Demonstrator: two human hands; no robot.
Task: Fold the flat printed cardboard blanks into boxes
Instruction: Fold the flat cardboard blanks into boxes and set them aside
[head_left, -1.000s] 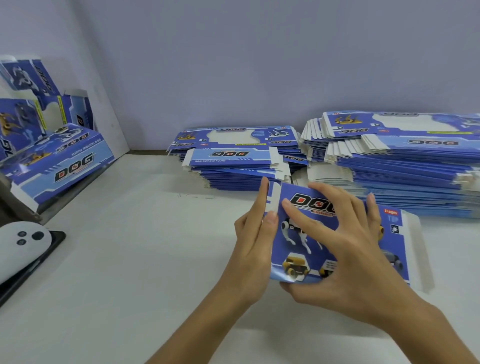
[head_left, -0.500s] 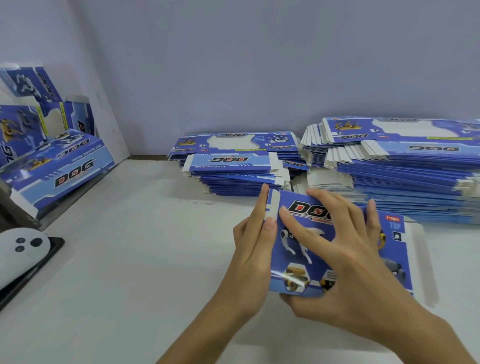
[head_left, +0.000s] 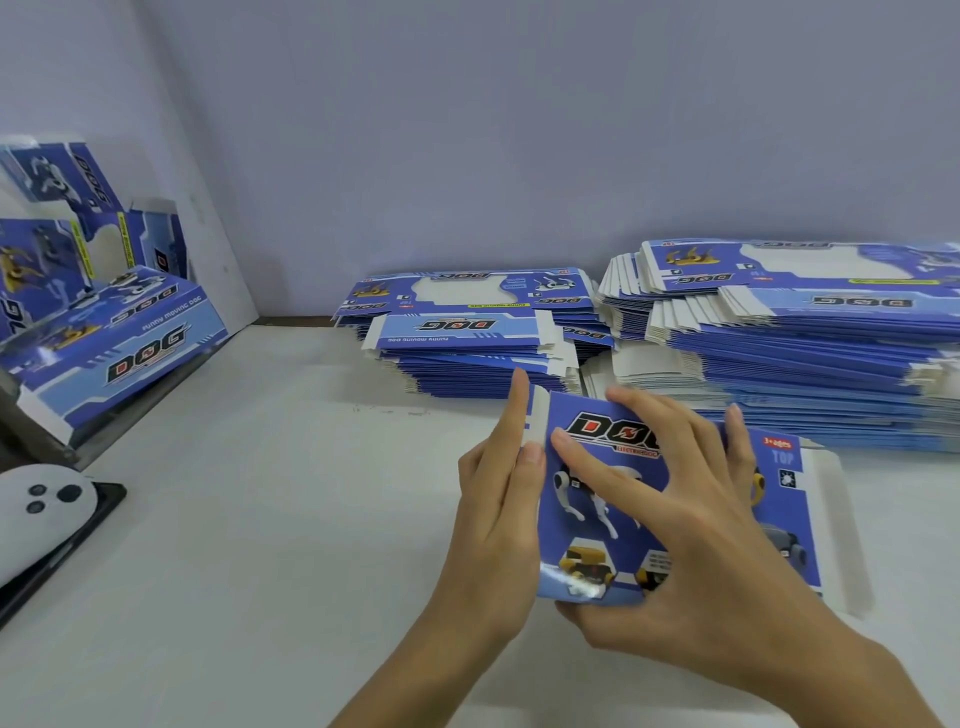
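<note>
- Blue printed cardboard blank (head_left: 597, 499), marked "DOG" with a robot-dog picture, sits near the front of the white tabletop (head_left: 260, 519), part-folded and held between both hands.
- Left hand (head_left: 496, 499) stands edge-on against the blank's left side, fingers (head_left: 519, 410) straight and together, pressing a white flap (head_left: 537, 415); this likely serves as a wall to crease against.
- Right hand (head_left: 691, 545) lies over the printed face, fingers spread across it and thumb hooked under the near edge, clamping the panel so it cannot slide while the side is folded.
- White flap at the blank's far right (head_left: 836, 525) sticks out unfolded, so the box looks early in its forming.
- Two stacks of flat blue blanks, a lower one (head_left: 478, 332) and a taller one (head_left: 795, 332), lie just behind the hands, probably kept within easy reach as supply.
- Finished blue boxes (head_left: 119, 343) lean in a pile at the left, well apart from the stacks, seemingly to keep done work separate.
- White controller-like device (head_left: 36, 509) rests on a dark pad at the left edge.
</note>
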